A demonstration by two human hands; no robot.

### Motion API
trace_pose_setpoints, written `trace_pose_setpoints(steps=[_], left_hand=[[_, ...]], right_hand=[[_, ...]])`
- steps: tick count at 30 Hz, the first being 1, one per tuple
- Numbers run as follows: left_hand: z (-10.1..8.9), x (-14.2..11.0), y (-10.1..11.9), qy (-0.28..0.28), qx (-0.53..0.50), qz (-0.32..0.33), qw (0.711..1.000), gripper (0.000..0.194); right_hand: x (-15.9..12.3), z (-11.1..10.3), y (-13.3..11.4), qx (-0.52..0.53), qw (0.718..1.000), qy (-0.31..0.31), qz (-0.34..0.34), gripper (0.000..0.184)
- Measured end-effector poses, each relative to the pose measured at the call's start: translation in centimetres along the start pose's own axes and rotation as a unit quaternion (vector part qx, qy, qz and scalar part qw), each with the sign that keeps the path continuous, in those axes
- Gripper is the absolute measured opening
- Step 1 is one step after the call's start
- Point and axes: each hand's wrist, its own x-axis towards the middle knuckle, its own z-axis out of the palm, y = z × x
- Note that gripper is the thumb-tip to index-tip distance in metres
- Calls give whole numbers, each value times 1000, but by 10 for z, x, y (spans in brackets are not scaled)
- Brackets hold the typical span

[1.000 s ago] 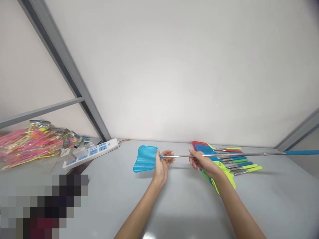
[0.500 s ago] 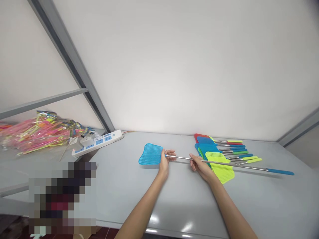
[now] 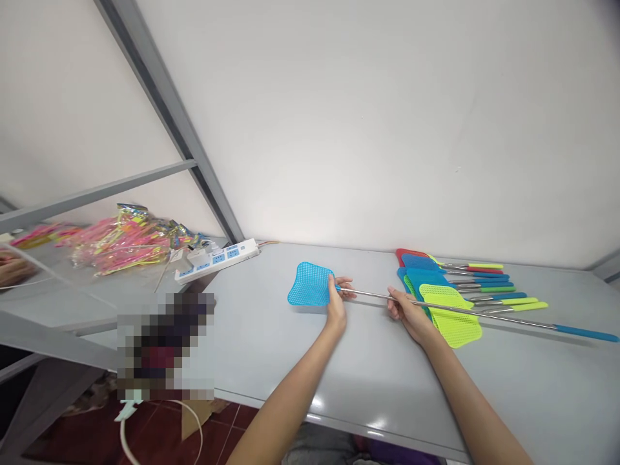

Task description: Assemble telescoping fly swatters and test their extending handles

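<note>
A blue fly swatter (image 3: 310,285) with a long extended metal shaft and a blue grip lies across both my hands, just above the table. My left hand (image 3: 338,305) holds it at the neck, thumb against the mesh head and fingers behind. Farther right, my right hand (image 3: 409,314) is closed round the thin shaft. Close beyond that hand is a pile of fly swatters with short shafts; a yellow-green swatter (image 3: 455,326) lies nearest, under the held shaft. Blue swatters (image 3: 423,279) and a red swatter (image 3: 405,254) show behind it.
A white power strip (image 3: 217,261) with plugs lies left on the grey table (image 3: 271,349). Beyond it are clear bags (image 3: 126,242) of pink and yellow items. Another person's hand (image 3: 14,268) shows far left. A metal post (image 3: 169,110) rises there; a pixelated patch hides part.
The view has turned left and slightly down, so everything sits farther right. Another person's hand has come into view at far left. My grip on the fly swatter looks the same.
</note>
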Motion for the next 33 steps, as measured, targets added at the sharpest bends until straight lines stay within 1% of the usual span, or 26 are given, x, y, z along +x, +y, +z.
trace_pose_setpoints(steps=[4,9,17,22,25,29,33], left_hand=[[2,-2,-1,14,-1,13,1000,49],[4,-1,-4,28,14,16,999,47],[2,0,-4,0,48,7,999,46],[0,0,-6,-10,64,7,998,47],[0,1,-8,-9,66,10,998,44],[3,1,-10,-8,62,20,998,39],[7,-5,-12,-31,53,4,998,43]], right_hand=[[2,-1,2,20,1000,10,7,35],[3,-2,6,41,999,17,1,34],[5,-1,11,74,997,26,-28,36],[7,-2,15,86,995,32,-42,36],[9,-1,15,89,994,34,-46,37],[10,0,13,94,994,20,-44,39],[9,2,11,103,994,5,-40,44]])
